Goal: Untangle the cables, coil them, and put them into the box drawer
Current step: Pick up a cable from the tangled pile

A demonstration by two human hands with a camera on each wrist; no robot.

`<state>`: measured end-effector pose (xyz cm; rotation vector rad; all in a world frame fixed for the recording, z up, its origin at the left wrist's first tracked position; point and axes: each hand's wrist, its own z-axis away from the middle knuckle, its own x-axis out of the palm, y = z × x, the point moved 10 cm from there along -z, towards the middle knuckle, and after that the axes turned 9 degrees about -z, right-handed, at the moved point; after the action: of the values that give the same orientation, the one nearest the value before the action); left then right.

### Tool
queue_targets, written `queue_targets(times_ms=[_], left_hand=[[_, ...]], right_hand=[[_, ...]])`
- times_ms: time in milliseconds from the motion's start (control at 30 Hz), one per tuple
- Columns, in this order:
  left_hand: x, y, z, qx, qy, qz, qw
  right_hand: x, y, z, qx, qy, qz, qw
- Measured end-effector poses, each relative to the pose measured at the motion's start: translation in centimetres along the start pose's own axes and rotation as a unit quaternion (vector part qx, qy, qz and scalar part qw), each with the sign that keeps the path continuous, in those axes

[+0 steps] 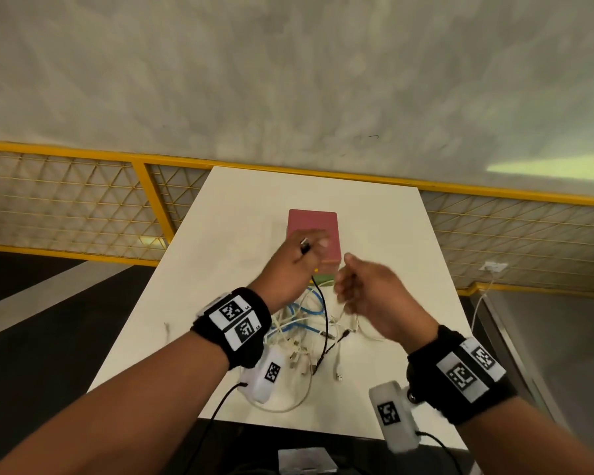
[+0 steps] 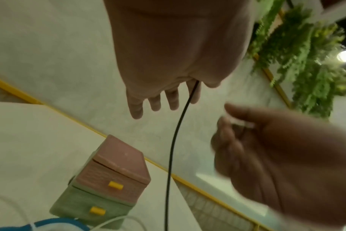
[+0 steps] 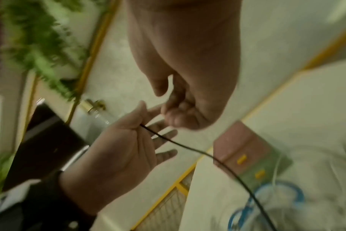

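A tangle of white, blue and black cables (image 1: 299,334) lies on the white table (image 1: 237,234), just in front of the box (image 1: 314,224). The box has a pink drawer above a green one, both with yellow handles (image 2: 115,185). My left hand (image 1: 299,258) is raised over the box, its thumb pinching a black cable (image 2: 171,156) against the palm while the fingers stay straight. The cable's plug (image 1: 305,247) sticks out above the hand, and the rest hangs down into the tangle. My right hand (image 1: 364,289) is blurred, close to the right, with its fingers curled. No cable shows in it.
A yellow railing with wire mesh (image 1: 151,186) runs behind the table's far edge. A white plug and lead (image 1: 493,267) hang on the mesh at the right. Green plants (image 2: 306,54) are off to one side. A loose white connector (image 1: 339,377) lies near the front edge.
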<state>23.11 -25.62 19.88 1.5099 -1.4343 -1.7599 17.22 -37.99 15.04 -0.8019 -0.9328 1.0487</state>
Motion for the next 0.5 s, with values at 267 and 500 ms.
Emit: queue_targets(times_ms=[267,500], left_hand=[[1.1,3.0,3.3,-0.019,0.012,0.224,0.974],[1.4,-9.1,9.9,-0.246,-0.185,0.119,0.944]], right_hand=[[4.9,3.1,-0.9,0.138,-0.119,-0.257,0.949],[-4.5,2.4,-3.6,0.109,0.073,-0.348,0.928]])
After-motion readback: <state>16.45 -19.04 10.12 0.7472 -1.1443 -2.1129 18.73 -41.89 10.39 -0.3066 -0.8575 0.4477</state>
